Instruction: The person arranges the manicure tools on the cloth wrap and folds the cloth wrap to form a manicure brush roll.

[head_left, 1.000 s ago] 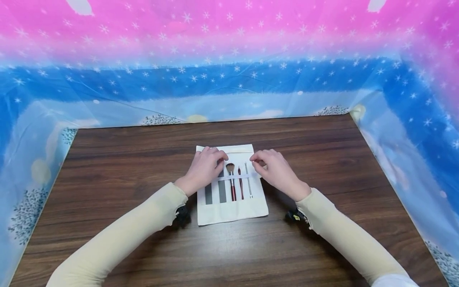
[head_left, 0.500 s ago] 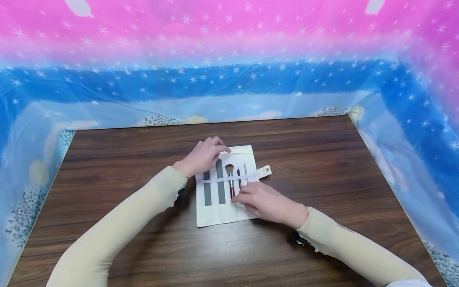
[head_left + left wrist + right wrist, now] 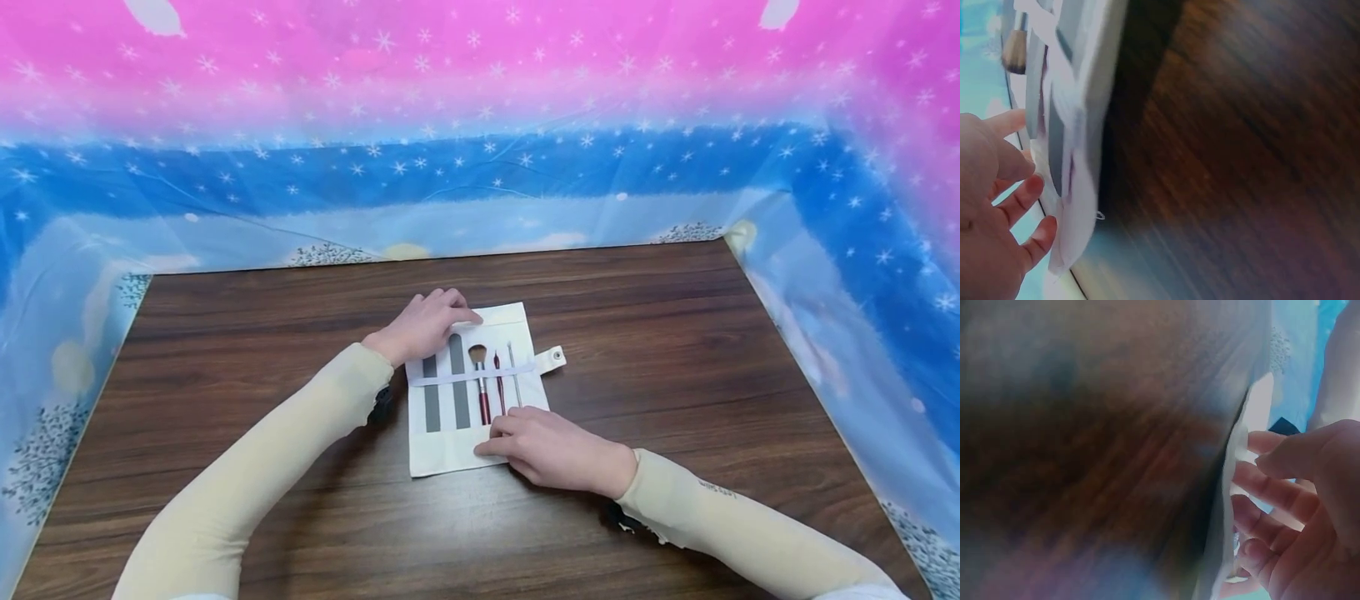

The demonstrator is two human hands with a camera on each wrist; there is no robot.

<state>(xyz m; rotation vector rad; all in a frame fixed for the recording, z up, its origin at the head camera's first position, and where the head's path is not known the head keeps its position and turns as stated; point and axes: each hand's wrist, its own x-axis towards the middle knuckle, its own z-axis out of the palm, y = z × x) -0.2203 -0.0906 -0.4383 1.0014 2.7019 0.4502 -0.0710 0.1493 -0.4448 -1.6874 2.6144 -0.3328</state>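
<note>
A white cloth tool roll [image 3: 442, 454] lies spread flat on the table. Under its pale elastic band [image 3: 442, 380] sit two grey nail files [image 3: 461, 400], a makeup brush [image 3: 483, 400] with a red handle, a slim dark-red tool [image 3: 499, 383] and a thin metal tool [image 3: 512, 362]. At the roll's upper left, my left hand [image 3: 422, 327] rests with loose fingers on the cloth; in the left wrist view its fingertips [image 3: 1036, 182] touch the edge. My right hand [image 3: 557, 450] rests over the lower right corner, fingers on the bottom flap, hiding the lower ends of the two right-hand tools.
A short strap [image 3: 552, 359] with a metal snap sticks out from the roll's right side. The brown wooden table [image 3: 300, 517] extends around it. A pink and blue snowflake curtain [image 3: 480, 167] stands along the table's back and sides.
My right hand has moved from the roll's upper right down to its lower right corner, uncovering the snap strap. My left hand has shifted slightly up toward the top edge.
</note>
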